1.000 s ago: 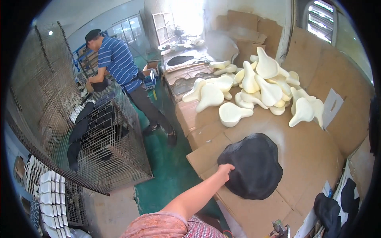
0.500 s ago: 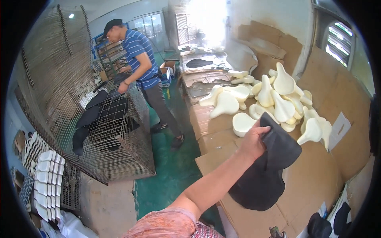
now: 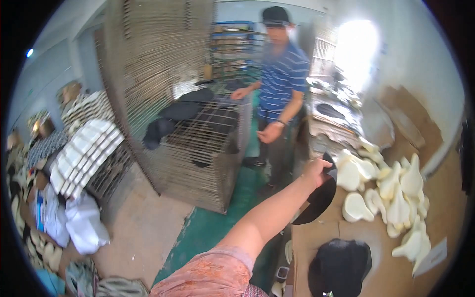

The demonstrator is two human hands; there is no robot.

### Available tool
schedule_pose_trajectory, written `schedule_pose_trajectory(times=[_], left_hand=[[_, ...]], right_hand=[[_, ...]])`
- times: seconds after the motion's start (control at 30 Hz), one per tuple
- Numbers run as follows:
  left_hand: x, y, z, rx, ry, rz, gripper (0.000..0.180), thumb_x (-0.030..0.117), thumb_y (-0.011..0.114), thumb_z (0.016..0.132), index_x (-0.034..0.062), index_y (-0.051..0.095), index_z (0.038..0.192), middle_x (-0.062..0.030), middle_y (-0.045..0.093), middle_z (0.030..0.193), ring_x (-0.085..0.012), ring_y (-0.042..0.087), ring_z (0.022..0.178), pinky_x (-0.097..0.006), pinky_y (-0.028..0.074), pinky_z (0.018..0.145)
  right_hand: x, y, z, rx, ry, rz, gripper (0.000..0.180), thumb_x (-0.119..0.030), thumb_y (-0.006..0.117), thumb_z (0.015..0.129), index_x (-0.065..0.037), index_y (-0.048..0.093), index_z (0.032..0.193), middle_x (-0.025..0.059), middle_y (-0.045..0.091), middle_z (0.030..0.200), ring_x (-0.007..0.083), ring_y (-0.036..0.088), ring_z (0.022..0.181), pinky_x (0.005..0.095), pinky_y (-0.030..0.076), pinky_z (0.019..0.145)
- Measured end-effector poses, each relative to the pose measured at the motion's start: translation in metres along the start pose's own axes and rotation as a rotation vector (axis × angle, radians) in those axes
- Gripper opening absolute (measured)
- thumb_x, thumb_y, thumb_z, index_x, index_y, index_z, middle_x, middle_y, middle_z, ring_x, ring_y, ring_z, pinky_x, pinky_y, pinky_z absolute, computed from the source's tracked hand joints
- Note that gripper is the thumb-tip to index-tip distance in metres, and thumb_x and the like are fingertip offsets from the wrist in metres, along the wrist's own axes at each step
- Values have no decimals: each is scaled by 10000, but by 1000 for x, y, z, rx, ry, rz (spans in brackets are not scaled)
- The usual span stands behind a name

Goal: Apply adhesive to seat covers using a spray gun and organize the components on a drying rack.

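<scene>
My left hand (image 3: 315, 171) is stretched out over the near edge of the cardboard-covered table (image 3: 445, 213), shut on a black saddle-shaped cover (image 3: 319, 198) that hangs down from my fingers. A second black cover (image 3: 339, 267) lies flat on the table below it. To the right sits a pile of white foam saddle shapes (image 3: 386, 193). My right hand is out of the picture.
A person in a blue striped shirt (image 3: 282, 84) stands facing me beside a wire cage rack (image 3: 198, 143) holding black pieces. Stacks of white pieces (image 3: 84, 148) and white bags (image 3: 84, 222) line the left. A green floor strip (image 3: 217, 222) runs between rack and table.
My left hand took hold of the black cover on the table and lifted it up. The view swung left, and the person in blue now stands nearer, turned toward me.
</scene>
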State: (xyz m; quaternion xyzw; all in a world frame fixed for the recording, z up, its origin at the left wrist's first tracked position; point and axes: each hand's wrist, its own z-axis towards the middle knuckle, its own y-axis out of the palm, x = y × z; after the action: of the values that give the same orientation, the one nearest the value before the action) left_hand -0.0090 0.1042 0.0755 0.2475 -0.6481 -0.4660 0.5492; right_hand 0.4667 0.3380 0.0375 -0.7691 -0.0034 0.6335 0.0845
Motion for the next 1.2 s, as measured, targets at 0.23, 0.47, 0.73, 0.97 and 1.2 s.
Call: schedule_pose_trajectory(times=[0.23, 0.47, 0.73, 0.97, 1.2], left_hand=[[103, -45, -19, 189, 108, 84, 463, -45, 479, 695, 115, 486, 1129, -74, 541, 931, -244, 565, 841, -441, 487, 726], [146, -112, -46, 181, 230, 58, 430, -41, 481, 682, 56, 496, 1101, -101, 553, 896, -250, 568, 801, -422, 505, 672], [185, -138, -95, 484, 268, 184, 528, -35, 597, 691, 99, 495, 1191, -97, 586, 760, -209, 592, 559, -332, 500, 481], [109, -197, -137, 442, 135, 190, 241, 41, 632, 719, 64, 606, 958, -99, 611, 791, -246, 608, 634, -346, 514, 554], [-9, -232, -161, 495, -209, 248, 250, 284, 502, 918, 99, 607, 1049, -21, 610, 840, -157, 558, 709, -272, 479, 625]], right_hand=[[7, 16, 45, -146, -17, -220, 367, -31, 553, 860, -47, 487, 1220, 39, 586, 942, 119, 540, 866, 262, 439, 738], [-143, 14, 252, -292, -56, -335, 331, -62, 570, 851, -20, 519, 1176, 43, 583, 931, 127, 540, 847, 270, 439, 738], [-174, 62, 277, -436, -52, -333, 386, -88, 576, 851, 15, 483, 1211, 59, 576, 940, 134, 529, 818, 276, 439, 732], [-55, 113, -39, 188, 242, -113, 441, -110, 581, 850, 45, 452, 1242, 73, 569, 947, 140, 520, 792, 281, 440, 727], [-61, 86, -130, 753, -93, 215, 454, -66, 637, 794, 38, 456, 1197, 75, 583, 874, 160, 577, 805, 302, 483, 751]])
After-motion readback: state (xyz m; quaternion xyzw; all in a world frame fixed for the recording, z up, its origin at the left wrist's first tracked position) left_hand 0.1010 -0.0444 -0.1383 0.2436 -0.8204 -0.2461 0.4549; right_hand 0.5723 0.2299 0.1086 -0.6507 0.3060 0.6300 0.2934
